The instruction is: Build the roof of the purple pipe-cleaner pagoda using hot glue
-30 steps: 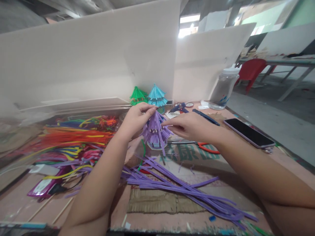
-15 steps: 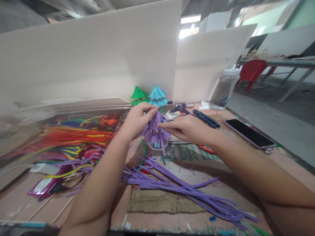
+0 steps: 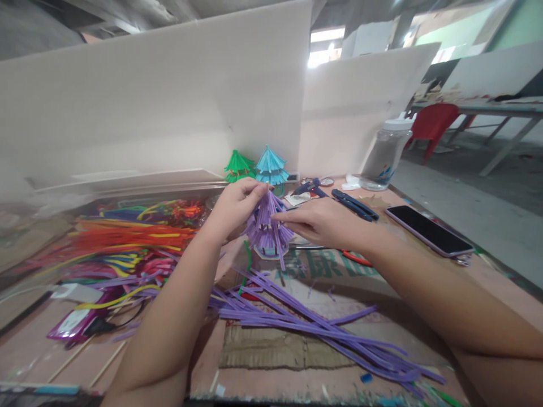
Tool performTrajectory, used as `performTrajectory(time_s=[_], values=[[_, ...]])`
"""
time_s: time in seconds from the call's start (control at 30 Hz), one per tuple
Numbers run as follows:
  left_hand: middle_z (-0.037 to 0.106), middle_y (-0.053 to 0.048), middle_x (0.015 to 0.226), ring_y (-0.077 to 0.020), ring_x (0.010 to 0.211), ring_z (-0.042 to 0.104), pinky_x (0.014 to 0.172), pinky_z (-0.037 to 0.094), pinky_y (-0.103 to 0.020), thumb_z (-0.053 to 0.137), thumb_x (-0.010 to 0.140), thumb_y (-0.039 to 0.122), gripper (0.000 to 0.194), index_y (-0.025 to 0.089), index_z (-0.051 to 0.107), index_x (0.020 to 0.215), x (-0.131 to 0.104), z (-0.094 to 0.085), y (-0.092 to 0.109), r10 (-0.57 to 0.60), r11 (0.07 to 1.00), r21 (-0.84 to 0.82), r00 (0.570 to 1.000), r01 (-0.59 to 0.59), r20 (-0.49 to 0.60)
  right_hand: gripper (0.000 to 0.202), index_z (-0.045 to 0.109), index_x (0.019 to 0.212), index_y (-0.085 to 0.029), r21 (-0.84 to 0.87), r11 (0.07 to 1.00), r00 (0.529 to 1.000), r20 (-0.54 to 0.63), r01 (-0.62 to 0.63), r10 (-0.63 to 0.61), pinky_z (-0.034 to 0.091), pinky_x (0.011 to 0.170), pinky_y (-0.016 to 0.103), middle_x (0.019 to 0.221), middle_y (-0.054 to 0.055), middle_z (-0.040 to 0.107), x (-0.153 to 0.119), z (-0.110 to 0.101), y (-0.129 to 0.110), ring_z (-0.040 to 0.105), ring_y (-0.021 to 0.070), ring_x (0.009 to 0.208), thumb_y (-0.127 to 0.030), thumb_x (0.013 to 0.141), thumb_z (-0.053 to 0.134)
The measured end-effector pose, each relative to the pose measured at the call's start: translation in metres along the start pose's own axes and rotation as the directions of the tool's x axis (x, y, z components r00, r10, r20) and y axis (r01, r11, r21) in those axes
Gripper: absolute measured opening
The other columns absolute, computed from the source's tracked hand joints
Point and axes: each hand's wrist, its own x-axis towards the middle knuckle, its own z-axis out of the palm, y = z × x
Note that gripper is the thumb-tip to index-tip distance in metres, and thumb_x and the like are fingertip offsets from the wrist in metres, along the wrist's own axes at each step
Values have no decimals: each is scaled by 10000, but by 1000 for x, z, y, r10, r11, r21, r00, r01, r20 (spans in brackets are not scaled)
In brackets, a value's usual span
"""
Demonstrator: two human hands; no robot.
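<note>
A small purple pagoda [image 3: 266, 232] made of pipe cleaners, with two tiers of roof, stands upright in front of me on a pale base. My left hand [image 3: 241, 204] pinches its peak between thumb and fingers. From the other side, my right hand [image 3: 316, 221] reaches in with its index finger stretched and the other fingers curled. Its fingertips press on a long purple pipe cleaner [image 3: 279, 246] that runs down the pagoda's front past the lower roof. Several loose purple pipe cleaners [image 3: 314, 322] lie across the cardboard [image 3: 288, 353] nearer to me.
Behind stand a green pagoda [image 3: 238, 165] and a light blue one [image 3: 270, 164]. To the right lie a glue gun [image 3: 311, 186], a dark blue cutter [image 3: 354, 204], a phone [image 3: 428, 230] and a water bottle [image 3: 386, 155]. Orange pipe cleaners [image 3: 136, 234] are heaped at left.
Almost nothing differs. Both hands keep their hold on the pagoda and the pipe cleaner, and the view has shifted very slightly.
</note>
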Motion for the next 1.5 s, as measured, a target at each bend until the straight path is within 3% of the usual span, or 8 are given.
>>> performTrajectory(time_s=[0.2, 0.37, 0.87, 1.2, 1.5], values=[[752, -60, 1020, -212, 948, 671, 860, 499, -286, 608, 876, 439, 334, 156, 726, 1008, -1, 0, 3, -83, 991, -105, 996, 80, -25, 320, 725, 1191, -208, 5, 1000, 994, -109, 27, -26, 360, 608, 249, 870, 54, 776, -1, -7, -2, 645, 135, 696, -293, 1008, 476], [736, -37, 921, -187, 869, 654, 837, 494, -277, 610, 868, 424, 278, 165, 703, 909, -4, 3, 11, -80, 997, 6, 994, 81, -67, 296, 745, 1122, -183, -3, 999, 989, -139, 44, -44, 362, 609, 252, 852, 48, 777, -1, -8, -1, 654, 134, 682, -268, 994, 492], [753, -43, 921, -188, 861, 665, 825, 499, -267, 629, 856, 404, 280, 151, 733, 920, -1, 1, 9, -128, 992, 4, 989, 128, -72, 292, 743, 1102, -200, -10, 999, 995, -90, 31, -32, 340, 607, 261, 869, 40, 779, 0, -7, -3, 654, 143, 708, -273, 1000, 479], [765, -38, 957, -195, 897, 680, 837, 499, -261, 633, 858, 405, 287, 162, 751, 956, -3, -1, 8, -111, 994, -6, 992, 111, -53, 245, 678, 808, -178, -71, 996, 998, -44, -48, 45, 233, 556, 262, 658, 12, 661, 2, -8, -2, 486, 120, 570, -296, 959, 525], [761, -37, 949, -192, 889, 679, 842, 496, -264, 639, 855, 393, 271, 161, 745, 944, -3, -3, 9, -115, 993, 16, 992, 116, -53, 243, 650, 813, -185, -58, 997, 999, -15, -42, 41, 233, 564, 261, 645, 9, 631, 2, -6, -3, 487, 130, 592, -299, 965, 499]])
